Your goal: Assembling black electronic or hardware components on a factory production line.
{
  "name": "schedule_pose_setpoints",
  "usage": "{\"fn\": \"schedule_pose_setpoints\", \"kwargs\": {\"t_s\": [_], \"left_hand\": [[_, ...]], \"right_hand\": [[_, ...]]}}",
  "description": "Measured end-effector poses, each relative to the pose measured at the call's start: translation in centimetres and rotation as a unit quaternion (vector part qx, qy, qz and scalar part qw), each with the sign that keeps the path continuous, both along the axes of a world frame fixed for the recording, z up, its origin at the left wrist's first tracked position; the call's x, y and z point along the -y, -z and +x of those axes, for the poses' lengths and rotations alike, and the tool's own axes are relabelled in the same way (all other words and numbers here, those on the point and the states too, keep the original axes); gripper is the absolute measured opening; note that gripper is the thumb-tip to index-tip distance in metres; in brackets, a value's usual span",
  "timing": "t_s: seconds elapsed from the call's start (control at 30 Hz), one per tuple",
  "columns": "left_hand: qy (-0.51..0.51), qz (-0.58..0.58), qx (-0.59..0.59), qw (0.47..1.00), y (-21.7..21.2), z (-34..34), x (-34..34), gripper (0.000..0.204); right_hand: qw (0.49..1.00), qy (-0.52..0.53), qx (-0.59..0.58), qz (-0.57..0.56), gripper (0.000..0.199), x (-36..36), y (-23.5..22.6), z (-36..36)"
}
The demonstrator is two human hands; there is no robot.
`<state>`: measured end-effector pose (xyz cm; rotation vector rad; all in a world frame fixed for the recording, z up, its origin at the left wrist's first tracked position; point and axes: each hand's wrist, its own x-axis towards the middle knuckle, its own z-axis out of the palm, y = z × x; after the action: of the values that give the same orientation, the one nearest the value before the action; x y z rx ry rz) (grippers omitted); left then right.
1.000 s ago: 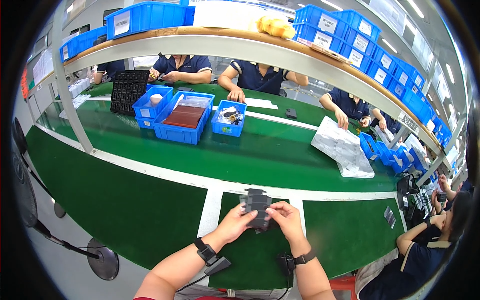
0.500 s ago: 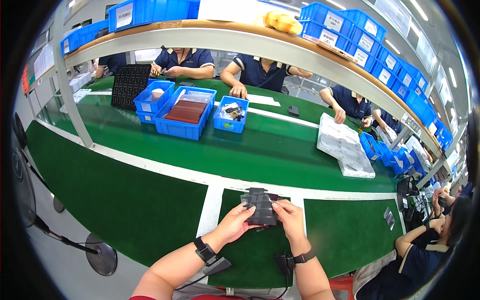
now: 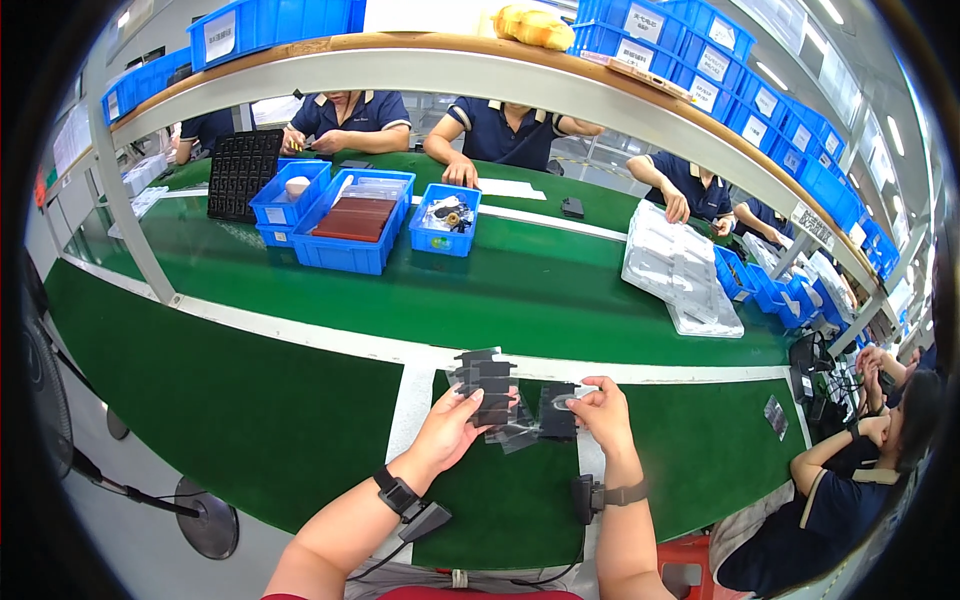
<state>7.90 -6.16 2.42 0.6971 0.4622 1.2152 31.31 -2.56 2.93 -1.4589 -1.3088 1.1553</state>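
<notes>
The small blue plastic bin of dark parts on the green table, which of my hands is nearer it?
Left. The left hand lies below the small blue bin; the right hand is farther right.

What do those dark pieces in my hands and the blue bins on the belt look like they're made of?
Dark pieces: likely matte black plastic in clear glossy film, judging by glints at the edges. Blue bins: rigid moulded plastic, smooth, uniform colour. Left hand and right hand grip the pieces.

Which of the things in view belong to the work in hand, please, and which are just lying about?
In hand:
- left hand holding a stack of small black parts
- right hand holding one black part

Lying about:
- three blue bins
- black tray
- clear tray stack
- green belt
</notes>
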Motion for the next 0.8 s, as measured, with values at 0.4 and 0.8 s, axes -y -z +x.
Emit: {"fn": "schedule_pose_setpoints", "kwargs": {"t_s": [0.4, 0.8], "left_hand": [[0.032, 0.007, -0.008, 0.999, 0.8, 0.2, 0.0, 0.026], [0.063, -0.045, 0.014, 0.997, 0.6, 0.3, 0.1, 0.027]], "right_hand": [[0.981, 0.006, 0.101, 0.165, 0.021, 1.3, -0.9, -3.0], [0.988, -0.028, -0.117, 0.093, 0.012, 1.5, -0.4, -4.0]]}}
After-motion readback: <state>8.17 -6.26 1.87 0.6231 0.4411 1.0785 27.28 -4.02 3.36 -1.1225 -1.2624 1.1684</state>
